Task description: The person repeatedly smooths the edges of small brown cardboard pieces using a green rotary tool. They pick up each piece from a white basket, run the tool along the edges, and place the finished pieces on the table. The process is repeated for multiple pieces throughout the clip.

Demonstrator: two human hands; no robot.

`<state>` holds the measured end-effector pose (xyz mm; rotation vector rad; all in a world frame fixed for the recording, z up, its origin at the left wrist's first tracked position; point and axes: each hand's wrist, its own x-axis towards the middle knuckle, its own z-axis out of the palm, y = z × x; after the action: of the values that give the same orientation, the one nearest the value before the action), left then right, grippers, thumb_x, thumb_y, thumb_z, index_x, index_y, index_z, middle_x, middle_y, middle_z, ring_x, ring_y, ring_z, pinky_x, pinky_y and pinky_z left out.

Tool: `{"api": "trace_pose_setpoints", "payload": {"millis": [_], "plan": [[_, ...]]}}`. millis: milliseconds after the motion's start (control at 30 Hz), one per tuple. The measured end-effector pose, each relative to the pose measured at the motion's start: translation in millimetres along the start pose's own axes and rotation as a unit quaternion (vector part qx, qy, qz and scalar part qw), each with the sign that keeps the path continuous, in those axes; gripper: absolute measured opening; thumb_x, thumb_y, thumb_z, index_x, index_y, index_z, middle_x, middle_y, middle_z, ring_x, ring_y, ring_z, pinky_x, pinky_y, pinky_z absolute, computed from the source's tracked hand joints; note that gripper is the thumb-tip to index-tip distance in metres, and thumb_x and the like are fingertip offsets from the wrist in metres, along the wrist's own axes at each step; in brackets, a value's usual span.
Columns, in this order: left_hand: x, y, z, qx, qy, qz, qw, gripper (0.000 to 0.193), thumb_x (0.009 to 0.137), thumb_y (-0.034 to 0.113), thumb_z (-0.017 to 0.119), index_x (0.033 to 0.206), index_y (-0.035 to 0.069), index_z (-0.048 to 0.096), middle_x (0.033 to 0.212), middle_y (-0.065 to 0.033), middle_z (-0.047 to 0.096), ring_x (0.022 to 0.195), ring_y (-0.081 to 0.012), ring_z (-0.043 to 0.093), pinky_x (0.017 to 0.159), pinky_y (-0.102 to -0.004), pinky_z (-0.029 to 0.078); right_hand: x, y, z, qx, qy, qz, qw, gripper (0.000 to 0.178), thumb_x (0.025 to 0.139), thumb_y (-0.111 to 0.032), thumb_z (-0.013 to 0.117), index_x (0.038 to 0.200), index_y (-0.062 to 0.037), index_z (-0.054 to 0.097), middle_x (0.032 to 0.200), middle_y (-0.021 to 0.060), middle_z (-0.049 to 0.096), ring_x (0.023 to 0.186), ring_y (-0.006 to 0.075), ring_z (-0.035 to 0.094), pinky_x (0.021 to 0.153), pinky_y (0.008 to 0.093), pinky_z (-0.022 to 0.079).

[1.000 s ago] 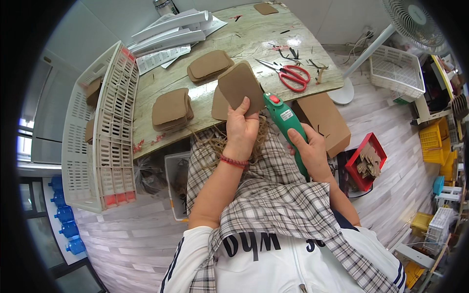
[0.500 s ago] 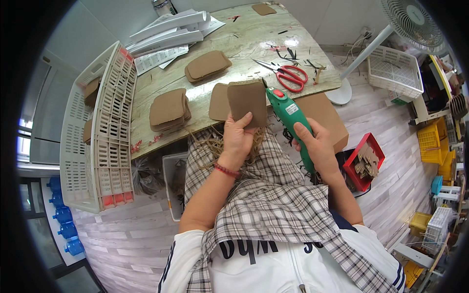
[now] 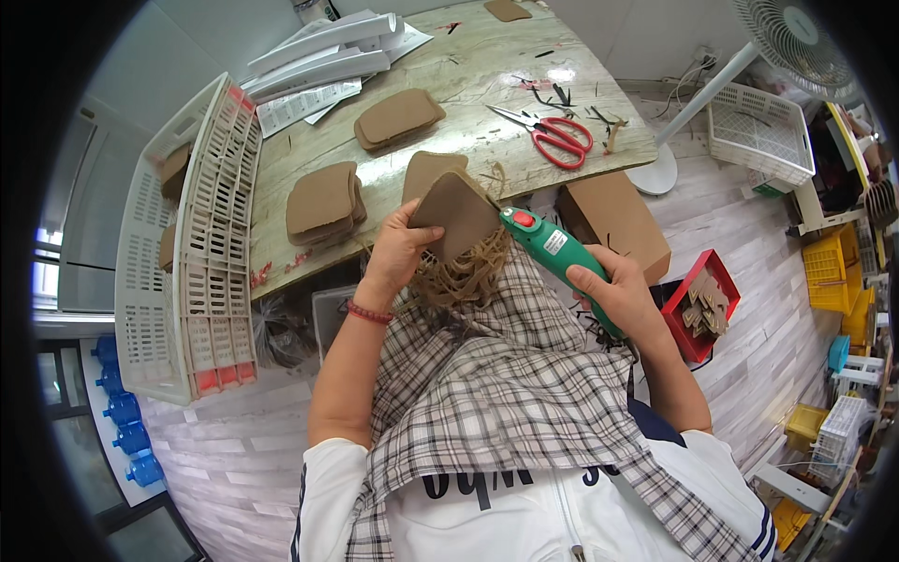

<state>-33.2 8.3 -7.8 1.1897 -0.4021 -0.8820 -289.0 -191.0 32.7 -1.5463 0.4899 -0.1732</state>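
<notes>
My left hand [image 3: 398, 245] pinches a brown rounded panel [image 3: 459, 217] between thumb and fingers, tilted above my lap. In my right hand [image 3: 613, 288] is a green electric cutter [image 3: 551, 247] with a red button, gripped round its body. The cutter's tip meets the panel's right edge, where a thin strip [image 3: 497, 176] curls up. A heap of tan trimmings [image 3: 468, 273] lies on my checked apron beneath. Just behind the held panel, a similar brown panel [image 3: 428, 167] rests at the table edge. Red-handled scissors [image 3: 562, 145] lie on the table beyond the cutter.
Two stacks of brown panels [image 3: 398, 117] [image 3: 318, 204] sit on the table [image 3: 496, 80]. White papers [image 3: 323, 67] are at the back. A tall white crate [image 3: 217, 272] stands left. To the right are a cardboard box [image 3: 618, 225], a red tray [image 3: 670, 323] of offcuts and a fan [image 3: 791, 42].
My left hand has shifted left and turned the panel clockwise. The cutter's head has come down toward me and stays at the panel's edge. A curling strip now shows there.
</notes>
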Motion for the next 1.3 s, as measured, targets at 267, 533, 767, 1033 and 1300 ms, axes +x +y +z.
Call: {"api": "trace_pose_setpoints", "payload": {"millis": [267,533,767,1033,1300], "plan": [[-14,-8,13,0.023,-0.004,-0.101,0.995,0.045,0.082,-0.012,0.059,0.126,-0.002,0.057,0.112,-0.0084,0.066,0.098,-0.0157,0.064,0.084,-0.0296,0.054,5,5,10,-0.011,0.008,-0.014,1.0,0.034,0.09,-0.028,0.067,0.107,0.0016,0.064,0.073,0.0015,0.06,0.061,0.0059,0.054,0.056,0.023,0.046],[-19,14,5,0.214,-0.028,-0.081,0.973,0.036,0.078,-0.009,0.061,0.112,0.003,0.06,0.099,-0.0006,0.063,0.09,-0.0083,0.058,0.081,-0.0227,0.047,4,1,5,0.023,-0.034,0.022,0.999,0.033,0.09,-0.026,0.066,0.106,0.0029,0.064,0.075,0.0012,0.058,0.063,0.0064,0.054,0.056,0.0234,0.046],[-21,39,-9,0.227,0.022,-0.009,0.974,0.017,0.076,-0.004,0.07,0.09,0.005,0.065,0.084,0.0016,0.066,0.077,-0.0065,0.059,0.073,-0.0222,0.047,2,10,0,0.051,-0.088,0.041,0.994,0.034,0.091,-0.029,0.066,0.101,0.0029,0.064,0.074,0.0009,0.057,0.065,0.0068,0.053,0.057,0.0231,0.045],[-23,38,-13,0.158,0.039,-0.025,0.986,0.018,0.076,-0.002,0.072,0.093,0.001,0.068,0.086,-0.0033,0.07,0.076,-0.0109,0.064,0.074,-0.0251,0.051,2,11,6,0.025,-0.102,0.051,0.993,0.036,0.09,-0.031,0.068,0.105,0.0017,0.064,0.074,0.0007,0.058,0.064,0.0063,0.053,0.057,0.0226,0.045],[-22,28,3,0.201,-0.009,-0.069,0.977,0.018,0.075,-0.001,0.074,0.092,0.001,0.069,0.085,-0.0032,0.07,0.076,-0.0098,0.063,0.073,-0.0237,0.05,3,19,11,0.008,-0.1,0.041,0.994,0.038,0.088,-0.03,0.069,0.108,0.002,0.065,0.073,0.001,0.059,0.062,0.0063,0.054,0.057,0.0225,0.045]]}}
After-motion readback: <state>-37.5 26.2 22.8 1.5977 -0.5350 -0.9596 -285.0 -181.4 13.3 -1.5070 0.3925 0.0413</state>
